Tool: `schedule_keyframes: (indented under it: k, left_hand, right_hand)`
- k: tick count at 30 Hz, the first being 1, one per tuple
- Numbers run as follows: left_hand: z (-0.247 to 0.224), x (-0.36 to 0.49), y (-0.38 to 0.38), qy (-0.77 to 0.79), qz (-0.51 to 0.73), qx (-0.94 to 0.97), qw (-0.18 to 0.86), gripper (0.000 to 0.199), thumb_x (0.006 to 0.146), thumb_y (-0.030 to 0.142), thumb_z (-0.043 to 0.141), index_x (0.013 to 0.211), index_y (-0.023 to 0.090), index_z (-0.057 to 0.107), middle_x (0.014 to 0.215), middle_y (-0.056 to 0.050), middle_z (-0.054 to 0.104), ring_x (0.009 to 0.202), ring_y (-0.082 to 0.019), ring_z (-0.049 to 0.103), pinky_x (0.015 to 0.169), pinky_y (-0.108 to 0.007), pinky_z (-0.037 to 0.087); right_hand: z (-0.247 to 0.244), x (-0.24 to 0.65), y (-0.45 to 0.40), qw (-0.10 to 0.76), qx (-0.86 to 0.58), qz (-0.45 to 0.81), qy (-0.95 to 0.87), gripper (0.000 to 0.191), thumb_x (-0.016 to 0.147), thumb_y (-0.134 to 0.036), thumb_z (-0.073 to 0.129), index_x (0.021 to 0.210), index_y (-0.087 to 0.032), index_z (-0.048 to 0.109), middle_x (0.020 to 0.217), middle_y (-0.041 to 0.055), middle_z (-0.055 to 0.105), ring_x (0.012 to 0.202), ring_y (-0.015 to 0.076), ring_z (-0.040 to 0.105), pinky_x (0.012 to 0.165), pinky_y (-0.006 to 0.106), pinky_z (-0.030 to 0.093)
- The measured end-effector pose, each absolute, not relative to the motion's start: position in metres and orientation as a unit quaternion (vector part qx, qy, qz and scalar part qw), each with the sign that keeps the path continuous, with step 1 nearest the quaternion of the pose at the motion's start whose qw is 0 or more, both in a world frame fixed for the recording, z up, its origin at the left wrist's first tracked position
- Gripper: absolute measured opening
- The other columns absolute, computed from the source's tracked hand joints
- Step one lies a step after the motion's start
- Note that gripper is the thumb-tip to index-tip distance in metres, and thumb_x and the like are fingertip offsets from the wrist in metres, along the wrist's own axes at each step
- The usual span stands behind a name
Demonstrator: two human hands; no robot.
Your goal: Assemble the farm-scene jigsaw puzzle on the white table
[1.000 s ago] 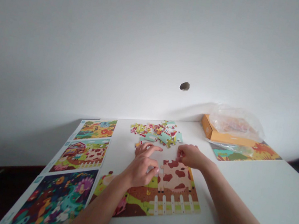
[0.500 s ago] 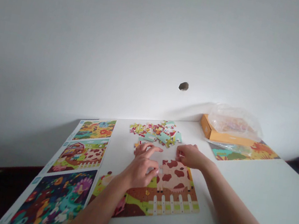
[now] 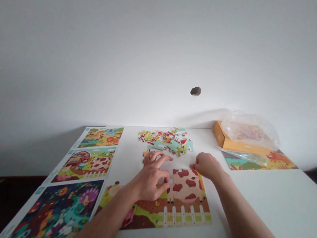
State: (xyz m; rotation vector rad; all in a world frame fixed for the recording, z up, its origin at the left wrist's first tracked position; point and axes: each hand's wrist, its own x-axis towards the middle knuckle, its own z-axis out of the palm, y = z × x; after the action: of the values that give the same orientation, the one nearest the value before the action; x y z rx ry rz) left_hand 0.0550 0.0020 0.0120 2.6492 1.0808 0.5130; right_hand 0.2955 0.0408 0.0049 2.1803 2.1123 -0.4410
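Observation:
A partly joined jigsaw puzzle (image 3: 185, 196) lies on the white table, showing a spotted cow, a white fence and brown ground. Over its upper left part is my left hand (image 3: 152, 177), fingers spread and bent, with nothing seen in them. My right hand (image 3: 208, 166) is closed at the puzzle's upper right corner, its fingertips curled under; whatever they may hold is hidden. Behind my hands lies a heap of loose puzzle pieces (image 3: 175, 146). My left hand and forearm cover part of the joined puzzle.
On the left lies a picture sheet (image 3: 89, 164) with three printed scenes, the middle one a farm with the cow. At the back right a clear plastic bag (image 3: 249, 126) rests on an orange box (image 3: 221, 138), beside a lion picture (image 3: 280, 161). The wall has a hole (image 3: 195, 91).
My right hand has shifted slightly right, away from the cow's top edge, and its fingers have curled further in. My left hand has stayed nearly in place.

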Motion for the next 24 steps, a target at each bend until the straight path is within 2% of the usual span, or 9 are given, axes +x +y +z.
schedule_keyframes:
  k: [9, 17, 21, 24]
  left_hand:
    - [0.000, 0.055, 0.003, 0.373, 0.189, 0.902, 0.108, 0.008, 0.073, 0.027, 0.066, 0.068, 0.021, 0.066, 0.133, -0.003, 0.049, 0.126, -0.033, 0.031, 0.105, -0.054, 0.021]
    - [0.002, 0.055, 0.002, 0.364, 0.202, 0.905, 0.087, 0.008, 0.074, 0.024, 0.063, 0.067, 0.022, 0.067, 0.131, -0.003, 0.052, 0.126, -0.033, 0.032, 0.107, -0.057, 0.017]
    - [-0.002, 0.056, 0.004, 0.371, 0.230, 0.897, 0.073, 0.017, 0.077, 0.026, 0.061, 0.062, 0.021, 0.066, 0.128, -0.001, 0.055, 0.124, -0.031, 0.036, 0.106, -0.053, 0.021]
    - [-0.007, 0.054, 0.009, 0.459, 0.267, 0.846, 0.052, 0.027, 0.083, 0.027, 0.055, 0.059, 0.020, 0.064, 0.117, -0.002, 0.062, 0.117, -0.026, 0.044, 0.104, -0.048, 0.026]
  right_hand:
    - [0.007, 0.292, 0.040, 0.041, 0.721, -0.145, 0.676, 0.030, 0.079, -0.037, 0.061, 0.098, -0.016, 0.070, 0.099, 0.0161, 0.071, 0.094, 0.0288, 0.067, 0.070, 0.032, 0.047]
    - [0.011, 0.293, 0.037, 0.063, 0.710, -0.143, 0.686, 0.031, 0.080, -0.039, 0.057, 0.097, -0.017, 0.070, 0.098, 0.0160, 0.071, 0.092, 0.0285, 0.068, 0.068, 0.031, 0.046]
    - [0.012, 0.293, 0.035, 0.067, 0.691, -0.125, 0.709, 0.031, 0.081, -0.037, 0.054, 0.100, -0.017, 0.068, 0.100, 0.0161, 0.070, 0.092, 0.0292, 0.067, 0.069, 0.032, 0.046]
    - [0.012, 0.292, 0.033, 0.062, 0.678, -0.115, 0.723, 0.033, 0.080, -0.032, 0.054, 0.106, -0.016, 0.064, 0.101, 0.0167, 0.069, 0.092, 0.0289, 0.066, 0.070, 0.032, 0.045]
